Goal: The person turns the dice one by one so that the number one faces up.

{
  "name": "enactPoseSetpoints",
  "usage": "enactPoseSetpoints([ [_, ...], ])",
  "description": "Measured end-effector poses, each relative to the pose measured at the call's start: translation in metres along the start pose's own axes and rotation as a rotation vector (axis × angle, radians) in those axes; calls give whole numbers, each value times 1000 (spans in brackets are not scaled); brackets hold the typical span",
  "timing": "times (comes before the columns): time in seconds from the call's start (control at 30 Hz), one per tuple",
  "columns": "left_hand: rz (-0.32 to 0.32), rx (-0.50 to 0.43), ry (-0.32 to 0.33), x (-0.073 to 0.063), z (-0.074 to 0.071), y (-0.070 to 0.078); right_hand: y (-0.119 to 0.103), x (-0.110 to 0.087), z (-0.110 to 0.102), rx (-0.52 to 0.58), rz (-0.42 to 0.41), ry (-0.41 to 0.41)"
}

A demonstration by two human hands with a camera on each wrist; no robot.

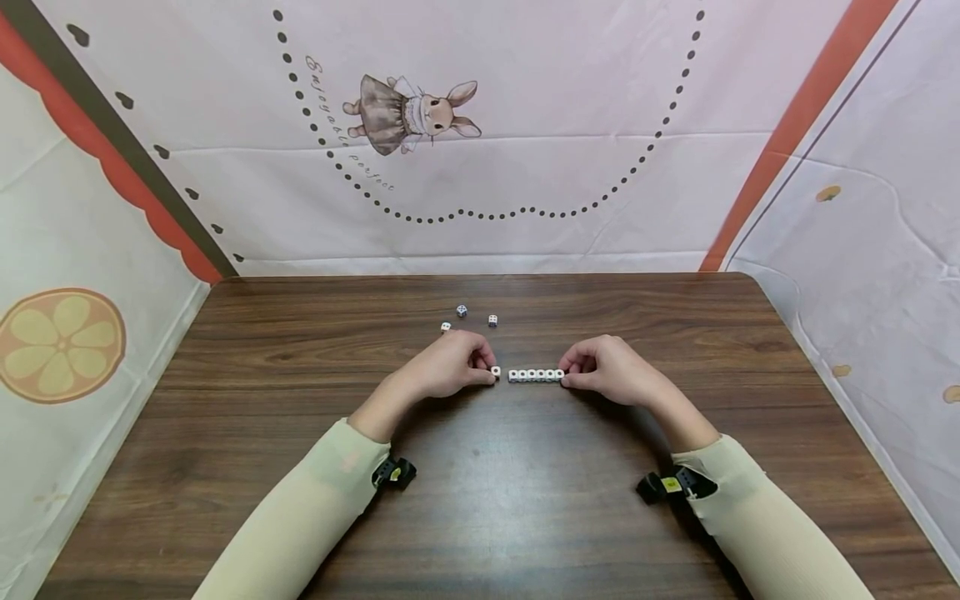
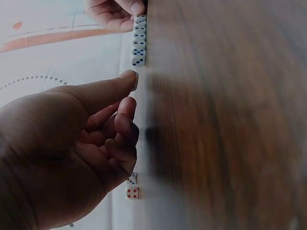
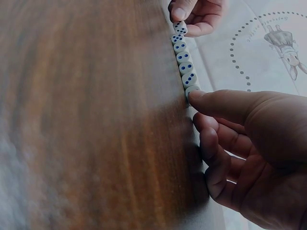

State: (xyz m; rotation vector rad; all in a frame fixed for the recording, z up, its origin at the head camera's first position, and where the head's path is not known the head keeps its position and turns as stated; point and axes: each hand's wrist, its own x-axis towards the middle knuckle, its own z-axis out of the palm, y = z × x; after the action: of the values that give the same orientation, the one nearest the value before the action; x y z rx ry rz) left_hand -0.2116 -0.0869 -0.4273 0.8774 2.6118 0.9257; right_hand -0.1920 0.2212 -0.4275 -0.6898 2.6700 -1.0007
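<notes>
My left hand (image 1: pixel 450 364) pinches a single white die (image 1: pixel 496 372) between thumb and fingers, a small gap left of a straight row of dice (image 1: pixel 536 376). The row's several white dice stand side by side, each with one large dark pip on top. In the right wrist view, blue pips mark the row's near side faces (image 3: pixel 186 67). At the row's right end my right hand (image 1: pixel 617 370) pinches the last die (image 3: pixel 192 90), thumb on its near side. From the left wrist view, my left thumb and fingers hide the held die.
Behind my left hand lie three loose dice: one by the knuckles (image 1: pixel 446 327), a blue-pipped one farther back (image 1: pixel 461 311), and one to the right (image 1: pixel 492 321). The brown wooden table (image 1: pixel 510 500) ends at a printed cloth backdrop (image 1: pixel 525 183).
</notes>
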Motion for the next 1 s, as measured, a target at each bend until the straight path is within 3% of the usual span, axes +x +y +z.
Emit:
enactPoseSetpoints([
  [0.27,-5,53,-17,7,7,6,1,0,1,-3,-2,4],
  [1.0,-5,49,-40,8,8,9,0,0,1,-11,-3,0],
])
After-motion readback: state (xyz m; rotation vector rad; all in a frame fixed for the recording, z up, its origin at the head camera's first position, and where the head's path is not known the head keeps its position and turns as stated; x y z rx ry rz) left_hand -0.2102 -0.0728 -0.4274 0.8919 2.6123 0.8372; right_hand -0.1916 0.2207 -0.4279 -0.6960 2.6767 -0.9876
